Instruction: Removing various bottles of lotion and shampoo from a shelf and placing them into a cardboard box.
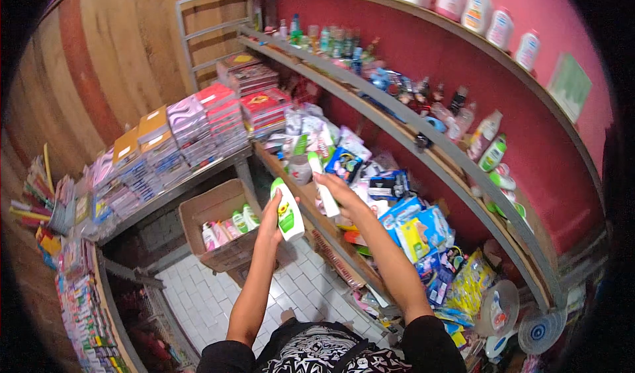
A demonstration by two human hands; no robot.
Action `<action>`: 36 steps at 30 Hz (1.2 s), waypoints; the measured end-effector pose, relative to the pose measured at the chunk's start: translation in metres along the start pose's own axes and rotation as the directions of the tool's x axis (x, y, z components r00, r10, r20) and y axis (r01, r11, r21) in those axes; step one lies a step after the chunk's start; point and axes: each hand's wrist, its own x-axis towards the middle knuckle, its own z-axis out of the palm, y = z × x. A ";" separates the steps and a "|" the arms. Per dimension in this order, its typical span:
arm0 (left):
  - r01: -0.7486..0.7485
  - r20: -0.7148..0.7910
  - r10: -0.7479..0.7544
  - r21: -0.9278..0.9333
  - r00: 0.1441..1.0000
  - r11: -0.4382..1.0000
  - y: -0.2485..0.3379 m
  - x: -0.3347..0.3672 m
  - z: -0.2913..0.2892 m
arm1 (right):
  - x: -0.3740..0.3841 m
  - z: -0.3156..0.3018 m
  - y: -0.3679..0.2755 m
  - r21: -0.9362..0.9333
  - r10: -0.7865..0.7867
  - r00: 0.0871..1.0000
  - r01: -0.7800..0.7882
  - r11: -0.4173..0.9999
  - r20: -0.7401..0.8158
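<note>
My left hand [267, 223] is closed round a white bottle [289, 218] with a green cap and a green printed label, held tilted over the floor. In my right hand [344, 195] is a second white bottle [329, 204] with a green cap, seen more from its narrow side. The two bottles are close together but apart. Below and left of my left hand, an open cardboard box [228, 257] holds several bottles [239, 223], some with green caps and some pale or pink.
A wooden-edged lower shelf [350, 254] to the right is piled with plastic packets [423, 231]. Above it, a middle shelf [423, 135] and a top shelf [397, 2] carry bottles. Stacked notebooks [188, 118] cover a table at the left. White tiles [198, 293] pave the floor.
</note>
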 end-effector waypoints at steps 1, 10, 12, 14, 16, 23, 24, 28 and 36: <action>0.008 -0.013 -0.008 0.000 1.000 1.000 0.005 -0.005 -0.021 | 0.010 0.019 0.014 -0.020 0.003 1.000 -0.003 1.000 -0.018; -0.053 -0.258 -0.011 -0.241 0.966 0.969 0.021 -0.029 -0.139 | 0.092 0.116 0.122 -0.210 0.069 0.997 -0.061 0.976 0.030; -0.042 -0.249 -0.039 -0.313 0.968 0.949 0.023 -0.033 -0.162 | 0.107 0.128 0.142 -0.170 0.122 0.990 -0.110 0.979 0.065; -0.092 -0.271 -0.011 -0.362 0.962 0.928 0.020 -0.036 -0.184 | 0.117 0.144 0.159 -0.179 0.181 0.983 -0.181 0.967 -0.017; -0.136 -0.335 -0.028 -0.454 0.942 0.880 0.019 -0.038 -0.203 | 0.125 0.153 0.170 -0.086 0.238 0.970 -0.233 0.969 0.055; -0.198 -0.378 -0.004 -0.495 0.926 0.846 0.021 -0.033 -0.274 | 0.161 0.170 0.186 -0.004 0.432 0.897 -0.434 0.901 0.091; -0.214 -0.430 -0.012 -0.474 0.903 0.854 0.023 -0.029 -0.277 | 0.167 0.171 0.187 0.033 0.416 0.906 -0.419 0.907 0.074; -0.204 -0.485 -0.052 -0.459 0.873 0.865 0.031 -0.006 -0.298 | 0.200 0.161 0.198 0.141 0.442 0.881 -0.466 0.874 0.171; -0.190 -0.511 -0.088 -0.467 0.855 0.864 0.034 0.037 -0.339 | 0.260 0.167 0.235 0.140 0.499 0.784 -0.577 0.804 0.369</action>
